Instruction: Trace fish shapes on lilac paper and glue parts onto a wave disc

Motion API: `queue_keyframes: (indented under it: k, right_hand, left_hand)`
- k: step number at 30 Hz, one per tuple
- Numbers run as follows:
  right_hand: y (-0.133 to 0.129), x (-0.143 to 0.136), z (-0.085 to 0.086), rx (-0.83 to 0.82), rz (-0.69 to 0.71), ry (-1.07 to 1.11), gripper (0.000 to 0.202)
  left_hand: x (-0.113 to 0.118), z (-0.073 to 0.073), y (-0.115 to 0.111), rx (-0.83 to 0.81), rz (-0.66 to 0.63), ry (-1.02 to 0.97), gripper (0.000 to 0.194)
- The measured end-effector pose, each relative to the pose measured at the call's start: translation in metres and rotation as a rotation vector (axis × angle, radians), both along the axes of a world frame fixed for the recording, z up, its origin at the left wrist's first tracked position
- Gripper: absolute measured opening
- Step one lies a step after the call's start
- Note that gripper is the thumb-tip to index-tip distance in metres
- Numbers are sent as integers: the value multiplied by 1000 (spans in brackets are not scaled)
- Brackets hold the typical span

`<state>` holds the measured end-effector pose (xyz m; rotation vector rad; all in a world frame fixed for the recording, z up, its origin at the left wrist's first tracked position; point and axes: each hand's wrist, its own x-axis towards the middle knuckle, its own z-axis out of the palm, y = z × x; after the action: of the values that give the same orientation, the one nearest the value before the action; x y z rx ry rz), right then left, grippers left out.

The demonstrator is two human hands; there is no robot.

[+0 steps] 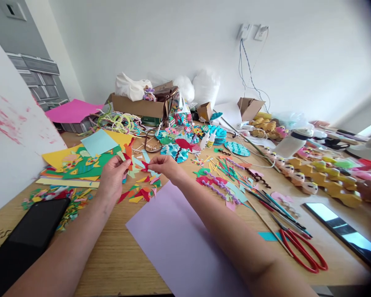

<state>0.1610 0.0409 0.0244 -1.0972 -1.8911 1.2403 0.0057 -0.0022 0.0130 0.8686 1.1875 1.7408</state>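
Observation:
My left hand [113, 171] is closed on a small bunch of paper scraps [129, 149], with orange, red and pale green edges sticking out past the fingers. Between the thumb and finger of my right hand [165, 167] is a small red paper scrap [145, 166]. Just below both hands lies a loose pile of cut paper scraps [142, 194] in red, yellow, orange and pink. A large lilac paper sheet [173, 231] lies flat under my right forearm. Left of my left hand, a light blue paper square [99, 142] rests on stacked coloured sheets [57, 156].
Red-handled scissors [303, 247] lie at the right, near paintbrushes [278, 206] and a phone [346, 231]. A black phone [40, 222] lies at left. Glue bottles [207, 139] and a red paper fish [184, 144] are farther back. Egg-carton pieces [334, 181] line the right side.

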Motion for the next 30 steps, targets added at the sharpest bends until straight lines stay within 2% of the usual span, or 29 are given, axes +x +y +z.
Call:
queue_keyframes:
  k: [3, 5, 11, 19, 26, 30]
  right_hand:
    - [-12, -10, 6, -186, 46, 377, 17]
    - [-15, -21, 7, -221, 46, 440, 19]
    - [-5, -36, 1, -203, -100, 348, 11]
    - [-5, -30, 5, -217, -61, 377, 15]
    - [-2, -29, 3, -256, -30, 418, 18]
    - [0, -25, 4, -368, -13, 410, 32]
  left_hand:
    - [4, -3, 0, 13, -15, -15, 23]
    - [8, -3, -1, 19, -35, -30, 20]
    - [11, -3, -3, 26, -142, -106, 22]
    - [7, -7, -1, -15, -281, -213, 24]
    - [7, -7, -1, 7, -289, -195, 25]
    - [8, -7, -1, 46, -248, -110, 25]
